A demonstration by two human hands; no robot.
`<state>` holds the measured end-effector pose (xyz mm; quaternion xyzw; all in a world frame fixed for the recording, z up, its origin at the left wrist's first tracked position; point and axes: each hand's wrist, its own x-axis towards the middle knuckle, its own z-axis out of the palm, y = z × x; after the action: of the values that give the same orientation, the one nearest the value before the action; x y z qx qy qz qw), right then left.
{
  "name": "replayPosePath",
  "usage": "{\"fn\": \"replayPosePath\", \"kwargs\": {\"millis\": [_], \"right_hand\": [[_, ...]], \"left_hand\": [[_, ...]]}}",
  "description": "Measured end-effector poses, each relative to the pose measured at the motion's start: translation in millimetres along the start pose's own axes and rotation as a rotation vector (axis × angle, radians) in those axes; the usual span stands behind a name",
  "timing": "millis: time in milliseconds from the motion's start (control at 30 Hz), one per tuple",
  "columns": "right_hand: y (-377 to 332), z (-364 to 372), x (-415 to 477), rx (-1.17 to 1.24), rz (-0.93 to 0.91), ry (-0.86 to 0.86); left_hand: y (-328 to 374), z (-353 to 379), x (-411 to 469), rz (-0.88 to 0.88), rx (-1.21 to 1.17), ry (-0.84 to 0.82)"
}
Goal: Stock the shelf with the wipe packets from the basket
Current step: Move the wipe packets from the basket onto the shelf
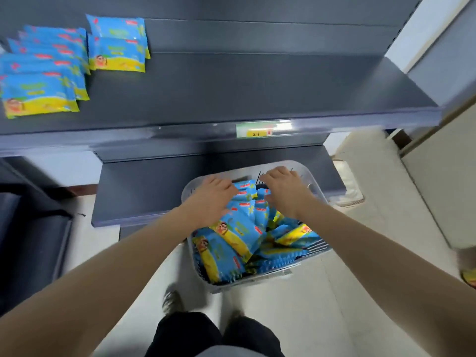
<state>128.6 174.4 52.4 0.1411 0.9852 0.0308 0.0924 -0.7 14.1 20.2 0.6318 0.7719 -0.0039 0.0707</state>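
From the head view, a dark grey shelf (231,94) carries blue and yellow wipe packets (43,73) at its left end. Below, a pale basket (319,181) full of packets (231,235) stands on the light tiled floor (334,305). Left hand (211,194) and right hand (286,186) reach in, palms down; whether the fingers grip a packet I cannot tell.

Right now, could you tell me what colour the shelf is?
Dark grey shelf, clearest in the head view.
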Motion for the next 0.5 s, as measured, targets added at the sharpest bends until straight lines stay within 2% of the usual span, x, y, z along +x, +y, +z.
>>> {"fn": "replayPosePath", "kwargs": {"millis": [167,367,500], "right_hand": [[1,25,11,0.007,-0.03,-0.063],[1,43,20,0.009,-0.045,-0.111],[-3,60,30,0.105,-0.037,-0.164]], "left_hand": [[-6,37,4,-0.005,0.029,-0.17],[2,53,21,-0.006,0.058,-0.249],[2,58,23,-0.03,0.044,-0.248]]}}
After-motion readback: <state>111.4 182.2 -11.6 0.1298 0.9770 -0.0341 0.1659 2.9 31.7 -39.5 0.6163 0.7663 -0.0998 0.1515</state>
